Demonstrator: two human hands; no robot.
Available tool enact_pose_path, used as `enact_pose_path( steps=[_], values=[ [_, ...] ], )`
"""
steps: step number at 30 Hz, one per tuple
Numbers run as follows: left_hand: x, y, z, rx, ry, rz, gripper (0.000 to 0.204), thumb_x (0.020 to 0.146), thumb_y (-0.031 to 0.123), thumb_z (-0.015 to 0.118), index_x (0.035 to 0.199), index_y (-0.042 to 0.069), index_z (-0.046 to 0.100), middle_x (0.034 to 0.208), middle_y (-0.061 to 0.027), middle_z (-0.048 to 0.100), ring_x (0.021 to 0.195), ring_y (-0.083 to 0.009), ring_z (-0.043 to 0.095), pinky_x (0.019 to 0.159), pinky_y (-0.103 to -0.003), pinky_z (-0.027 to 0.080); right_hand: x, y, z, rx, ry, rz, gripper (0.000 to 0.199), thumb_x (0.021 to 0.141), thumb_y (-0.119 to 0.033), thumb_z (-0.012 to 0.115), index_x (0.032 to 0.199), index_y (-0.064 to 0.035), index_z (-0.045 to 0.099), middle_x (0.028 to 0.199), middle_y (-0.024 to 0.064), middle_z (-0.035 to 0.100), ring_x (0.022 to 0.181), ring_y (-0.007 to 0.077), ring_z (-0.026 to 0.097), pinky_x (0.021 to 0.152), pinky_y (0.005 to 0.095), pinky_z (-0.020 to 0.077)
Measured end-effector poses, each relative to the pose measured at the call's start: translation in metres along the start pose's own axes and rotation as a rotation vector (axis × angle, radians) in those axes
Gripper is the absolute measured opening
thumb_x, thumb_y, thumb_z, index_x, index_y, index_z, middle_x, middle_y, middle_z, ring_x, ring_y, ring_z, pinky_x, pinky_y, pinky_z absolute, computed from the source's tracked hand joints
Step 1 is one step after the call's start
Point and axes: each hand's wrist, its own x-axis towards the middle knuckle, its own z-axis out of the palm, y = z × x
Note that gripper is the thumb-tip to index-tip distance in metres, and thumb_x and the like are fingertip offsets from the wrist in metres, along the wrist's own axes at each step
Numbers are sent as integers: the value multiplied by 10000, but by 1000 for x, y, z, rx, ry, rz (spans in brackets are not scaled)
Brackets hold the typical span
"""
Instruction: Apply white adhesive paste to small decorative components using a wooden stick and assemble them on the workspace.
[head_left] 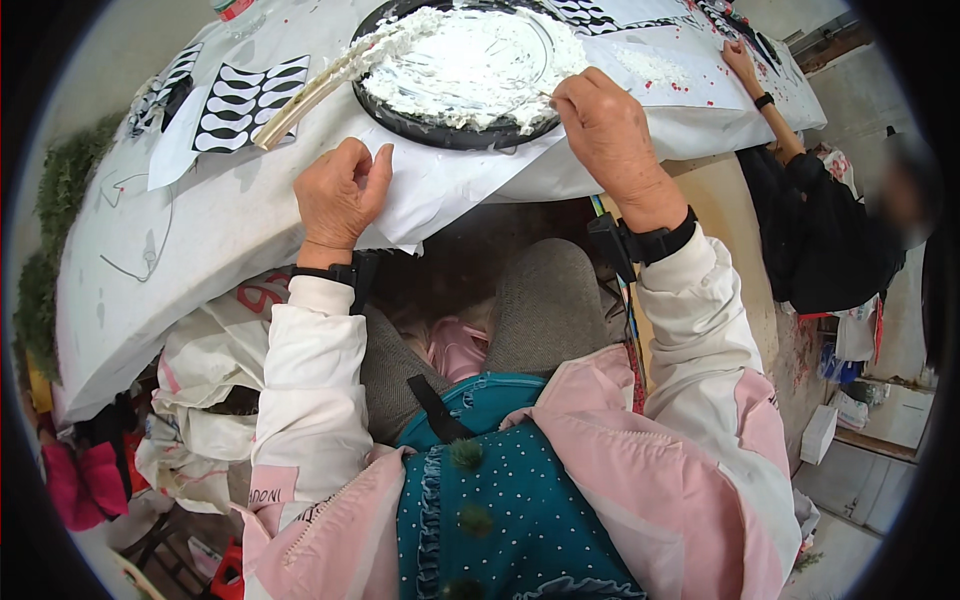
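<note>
A round black tray point(385, 118) on the table holds a thick, uneven layer of white paste point(465, 65). Across its left rim leans a wooden stick point(290, 112), its upper part coated in the paste. My right hand point(605, 125) is at the tray's right rim, thumb and forefinger pinched together. Something thin and small seems to be at those fingertips, too small to name. In front of the tray's left side, my left hand point(345, 190) is held closed with the fingers curled and the thumb alongside. Whatever it may hold is hidden.
Black-and-white patterned sheets point(250, 105) and a thin wire point(150, 235) lie at the table's left. Small red bits dot the white table cover point(700, 125) at right. A co-worker in black point(830, 235) reaches onto the table there. White sacks point(215, 370) lie below left.
</note>
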Motion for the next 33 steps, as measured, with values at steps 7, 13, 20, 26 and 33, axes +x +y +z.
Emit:
enact_pose_path(
  steps=[7, 13, 20, 26, 33],
  values=[
    [2, 1, 4, -27, -2, 14, 285, 784, 147, 710, 637, 71, 479, 517, -60, 484, 435, -205, 463, 437, -311, 366, 4, 1, -7, 29, 98, 17, 30, 801, -37, 598, 786, -45, 574, 764, 124, 565, 655, 332, 598, 570, 391, 488],
    [-1, 1, -2, -48, -10, -74, 310, 769, 153, 719, 613, 77, 462, 517, -72, 485, 444, -233, 488, 437, -339, 368, 5, -6, 3, -95, -26, 0, 31, 772, -10, 566, 759, -38, 561, 771, 145, 569, 650, 349, 593, 561, 417, 485],
    [2, -2, 1, -28, -3, 5, 301, 770, 168, 719, 617, 79, 476, 521, -72, 500, 452, -243, 500, 441, -340, 379, 7, 4, -10, 53, 168, 5, 58, 778, -9, 617, 809, -46, 585, 773, 118, 568, 658, 307, 580, 592, 365, 473],
    [1, 0, 1, -21, 1, -41, 303, 771, 200, 717, 615, 93, 480, 517, -45, 511, 460, -223, 525, 444, -330, 399, 11, -3, -24, 64, 194, -23, 60, 800, -20, 625, 839, -54, 594, 794, 93, 573, 660, 268, 586, 594, 325, 476],
    [0, -2, 2, -2, -13, -52, 302, 768, 219, 717, 616, 98, 486, 514, -33, 518, 458, -214, 528, 441, -323, 403, 9, -10, -14, -156, 123, -111, 85, 797, -19, 617, 866, -59, 588, 835, 81, 572, 683, 282, 601, 589, 349, 497]
  ],
)
